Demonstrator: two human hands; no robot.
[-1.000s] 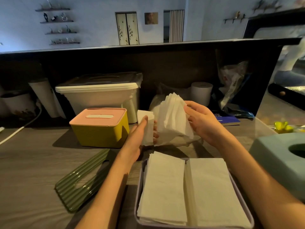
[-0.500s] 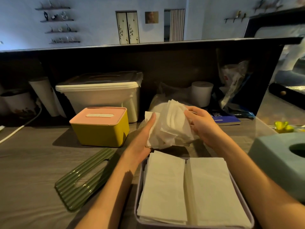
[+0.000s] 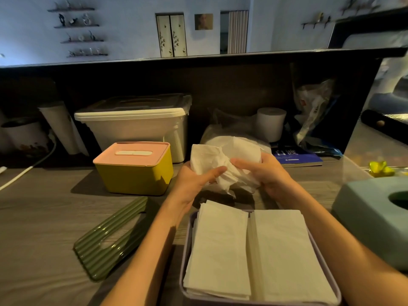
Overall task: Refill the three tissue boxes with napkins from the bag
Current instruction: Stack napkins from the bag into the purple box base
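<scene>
Both hands hold one bunch of white napkins (image 3: 223, 161) above the table's middle. My left hand (image 3: 196, 181) grips its left side with the thumb across the front, and my right hand (image 3: 262, 171) clasps the right side. Below them an open lilac tissue box (image 3: 184, 257) holds two flat stacks of napkins (image 3: 247, 250). Its green ribbed lid (image 3: 110, 237) lies to the left. A closed yellow box with a pink lid (image 3: 134, 167) stands further left. A pale blue tissue box (image 3: 371, 215) sits at the right edge. The clear plastic napkin bag (image 3: 227, 134) lies behind the hands.
A large white lidded bin (image 3: 134, 122) stands behind the yellow box. A paper roll (image 3: 271, 123), a blue book (image 3: 295, 156) and another plastic bag (image 3: 313, 111) crowd the back right. A white cable (image 3: 24, 171) runs along the left, and a dark raised counter (image 3: 198, 58) closes the back.
The hands have closed together: the small separate napkin in my left hand joined the fanned stack, and the whole bunch is now crumpled between both hands, slightly lower.
</scene>
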